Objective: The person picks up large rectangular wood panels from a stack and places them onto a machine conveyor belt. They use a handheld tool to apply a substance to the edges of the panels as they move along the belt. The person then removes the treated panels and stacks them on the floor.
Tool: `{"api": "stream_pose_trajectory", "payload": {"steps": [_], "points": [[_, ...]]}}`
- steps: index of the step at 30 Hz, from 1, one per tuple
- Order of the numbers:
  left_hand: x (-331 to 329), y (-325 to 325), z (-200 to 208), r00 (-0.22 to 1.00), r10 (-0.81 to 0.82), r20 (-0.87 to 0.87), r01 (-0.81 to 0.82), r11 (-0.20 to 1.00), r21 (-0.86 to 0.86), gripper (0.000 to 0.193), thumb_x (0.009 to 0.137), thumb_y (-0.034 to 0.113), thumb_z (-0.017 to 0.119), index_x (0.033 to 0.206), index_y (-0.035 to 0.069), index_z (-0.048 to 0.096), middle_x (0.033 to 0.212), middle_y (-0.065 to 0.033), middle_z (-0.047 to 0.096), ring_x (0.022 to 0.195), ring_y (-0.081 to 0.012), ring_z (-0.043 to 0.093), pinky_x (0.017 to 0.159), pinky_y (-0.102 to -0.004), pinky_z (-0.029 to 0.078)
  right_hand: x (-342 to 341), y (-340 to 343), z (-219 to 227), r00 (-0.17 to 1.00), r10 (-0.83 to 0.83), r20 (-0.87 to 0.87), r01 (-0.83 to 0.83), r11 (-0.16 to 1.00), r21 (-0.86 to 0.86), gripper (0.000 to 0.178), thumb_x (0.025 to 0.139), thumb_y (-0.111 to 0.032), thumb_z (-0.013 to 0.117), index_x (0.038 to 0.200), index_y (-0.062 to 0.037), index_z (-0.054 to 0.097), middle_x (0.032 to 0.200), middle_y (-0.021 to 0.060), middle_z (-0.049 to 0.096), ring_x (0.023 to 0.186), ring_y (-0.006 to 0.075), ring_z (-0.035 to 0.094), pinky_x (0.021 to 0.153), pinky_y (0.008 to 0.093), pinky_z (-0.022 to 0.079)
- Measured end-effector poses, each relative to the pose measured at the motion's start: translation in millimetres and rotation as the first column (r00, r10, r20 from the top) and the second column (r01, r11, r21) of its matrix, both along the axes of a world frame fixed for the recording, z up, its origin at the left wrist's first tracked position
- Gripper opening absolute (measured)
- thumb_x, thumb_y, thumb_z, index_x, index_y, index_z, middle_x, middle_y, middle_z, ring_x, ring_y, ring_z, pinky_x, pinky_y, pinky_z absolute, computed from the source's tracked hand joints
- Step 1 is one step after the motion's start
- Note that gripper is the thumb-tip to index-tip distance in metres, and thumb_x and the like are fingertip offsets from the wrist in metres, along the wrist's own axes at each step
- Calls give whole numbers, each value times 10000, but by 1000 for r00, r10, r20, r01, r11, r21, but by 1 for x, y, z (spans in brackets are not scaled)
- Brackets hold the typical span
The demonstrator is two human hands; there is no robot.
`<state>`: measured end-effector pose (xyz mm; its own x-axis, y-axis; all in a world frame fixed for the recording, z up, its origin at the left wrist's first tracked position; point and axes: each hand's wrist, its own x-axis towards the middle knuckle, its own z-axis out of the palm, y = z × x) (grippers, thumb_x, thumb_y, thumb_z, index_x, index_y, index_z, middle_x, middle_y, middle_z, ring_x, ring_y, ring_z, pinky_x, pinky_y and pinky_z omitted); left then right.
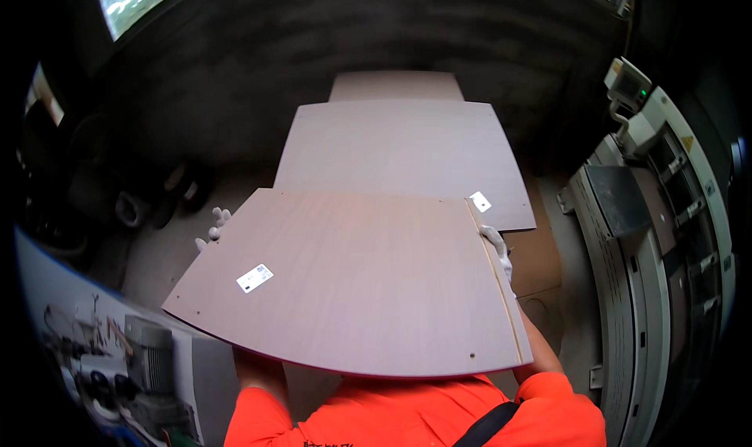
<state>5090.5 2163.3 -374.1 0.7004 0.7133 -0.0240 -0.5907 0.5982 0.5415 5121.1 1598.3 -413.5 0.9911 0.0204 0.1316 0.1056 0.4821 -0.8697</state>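
In front of my body I hold a flat, pale pinkish-grey furniture panel [352, 282] with small drilled holes, a white label and a groove along its right side. My left hand [214, 229], in a white glove, is at its far left edge; only fingertips show and the rest is hidden beneath. Gripping the right edge is my right hand [498, 253], also gloved, its fingers curled over near the groove. Just beyond lies another pale panel [399, 145] with a white label at its near right, partly covered by the held one. A further panel [395, 87] shows behind that.
On the right stands a long grey machine [638, 290] with a small control screen [629, 83]. At the lower left is equipment with a grey motor [149, 353]. Brown cardboard [540, 251] lies on the floor to the right of the panels. A dark wall [392, 28] closes the far side.
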Motion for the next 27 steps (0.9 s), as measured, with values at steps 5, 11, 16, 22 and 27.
{"api": "stream_pose_trajectory", "payload": {"steps": [5,11,16,22,27], "points": [[-34,7,-5,991,-135,-13,135,989,61,516,1092,484,408,1403,119,600,1369,-62,631,1328,-290,532,1118,-484,448,-47,44,30,972,186,-141,-166,976,139,463,932,-275,721,1328,-56,622,1205,122,671,1104,260,678,949,385,586],[-129,5,-44,982,-124,-145,150,972,182,505,1085,483,404,1411,146,592,1385,-54,621,1353,-293,515,1128,-489,440,-88,49,15,982,-100,-162,-173,-110,-979,438,870,-392,697,1183,-87,726,1095,167,732,1034,341,713,904,436,581],[-55,-115,-6,964,-261,46,257,880,-400,564,1062,477,466,1473,102,557,1492,-95,573,1370,-328,521,1181,-534,410,-96,21,58,915,-13,-404,-404,-77,-912,363,790,-374,687,1043,-136,794,959,194,761,949,398,728,865,480,574],[-15,-101,-71,887,-413,-207,276,834,-478,634,1040,525,553,1487,76,520,1479,-118,580,1379,-350,507,1171,-591,404,-132,35,104,773,116,-623,-534,650,-541,222,830,-212,821,938,-42,729,754,9,700,575,114,589,550,313,500],[-52,-83,-57,420,-700,-578,575,698,-427,684,1038,534,576,1428,-23,505,1367,-249,612,1144,-426,655,970,-598,561,-85,5,85,913,-407,30,-89,-270,-959,236,876,-210,779,964,-29,656,749,21,662,678,133,631,618,335,522]]}}
